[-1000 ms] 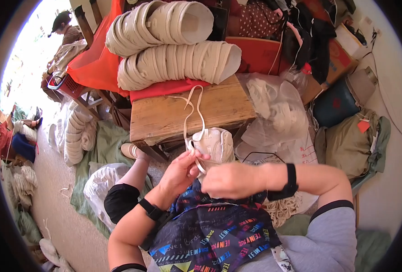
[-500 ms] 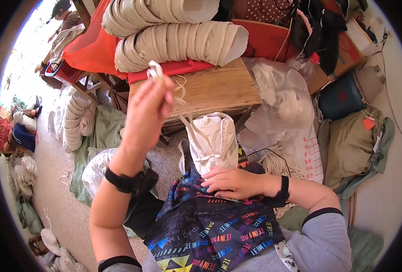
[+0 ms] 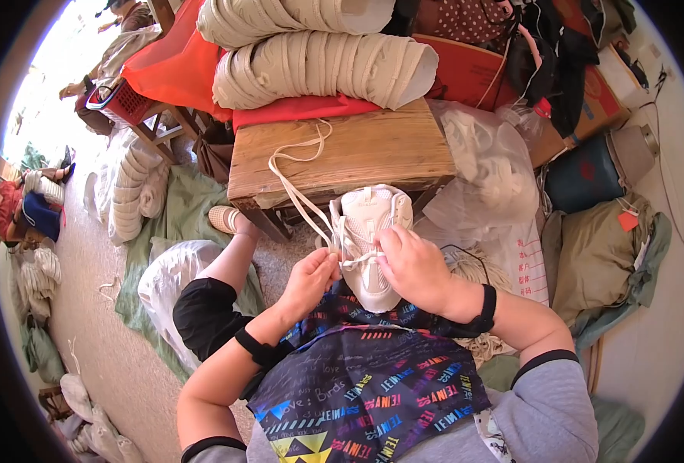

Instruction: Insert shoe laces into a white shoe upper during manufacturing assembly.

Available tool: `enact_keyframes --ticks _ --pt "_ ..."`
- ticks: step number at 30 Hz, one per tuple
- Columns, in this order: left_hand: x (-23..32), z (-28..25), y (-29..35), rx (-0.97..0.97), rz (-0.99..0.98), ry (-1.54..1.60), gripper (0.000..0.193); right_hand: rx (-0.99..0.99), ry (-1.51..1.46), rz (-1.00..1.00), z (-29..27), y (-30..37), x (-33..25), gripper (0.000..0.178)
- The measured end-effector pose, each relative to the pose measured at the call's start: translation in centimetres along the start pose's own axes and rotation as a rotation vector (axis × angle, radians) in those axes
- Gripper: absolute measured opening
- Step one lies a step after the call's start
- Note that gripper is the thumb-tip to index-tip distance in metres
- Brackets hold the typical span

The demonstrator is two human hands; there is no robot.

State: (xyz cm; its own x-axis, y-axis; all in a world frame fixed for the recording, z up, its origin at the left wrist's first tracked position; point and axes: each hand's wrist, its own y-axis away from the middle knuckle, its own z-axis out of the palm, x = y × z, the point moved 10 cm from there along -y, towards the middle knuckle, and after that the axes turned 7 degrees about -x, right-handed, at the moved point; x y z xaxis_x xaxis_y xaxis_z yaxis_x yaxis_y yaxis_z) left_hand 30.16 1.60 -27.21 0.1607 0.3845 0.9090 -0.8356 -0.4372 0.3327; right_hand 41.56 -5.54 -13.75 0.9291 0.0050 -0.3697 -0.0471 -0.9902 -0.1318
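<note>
A white sneaker (image 3: 372,287) lies on my lap, its toe toward me, with laces across its lower part. My left hand (image 3: 311,278) is closed at the sneaker's left side, thumb and finger pinching the cream shoelace (image 3: 292,187). The lace's long loose part runs from there up onto the wooden stool's top. My right hand (image 3: 419,270) rests over the sneaker's right side. Its bent fingers are closed on the lacing at the middle, where a stretch of lace crosses toward the left hand. The fingertips partly hide what they grip.
Stacks of nested cream shoe uppers (image 3: 323,71) lie on red cloth on the wooden stool (image 3: 342,158) ahead. A clear plastic bag (image 3: 485,166) with pale shoe parts is to its right. A dark patterned apron (image 3: 373,386) covers my lap. Another person (image 3: 133,17) is at far left.
My left hand has come down from high above the stool to the sneaker's left side. My right hand has moved up from the toe onto the lacing. The lace now trails over the stool.
</note>
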Motion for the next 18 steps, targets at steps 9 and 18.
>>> enact_keyframes --ticks 9,18 --pt "0.8 1.8 0.5 -0.127 0.018 0.003 0.021 -0.14 0.069 0.018 2.1 -0.6 0.3 0.018" --pt "0.6 2.0 0.1 -0.165 0.039 -0.031 0.024 0.01 -0.319 0.176 0.0 3.2 3.8 0.023"
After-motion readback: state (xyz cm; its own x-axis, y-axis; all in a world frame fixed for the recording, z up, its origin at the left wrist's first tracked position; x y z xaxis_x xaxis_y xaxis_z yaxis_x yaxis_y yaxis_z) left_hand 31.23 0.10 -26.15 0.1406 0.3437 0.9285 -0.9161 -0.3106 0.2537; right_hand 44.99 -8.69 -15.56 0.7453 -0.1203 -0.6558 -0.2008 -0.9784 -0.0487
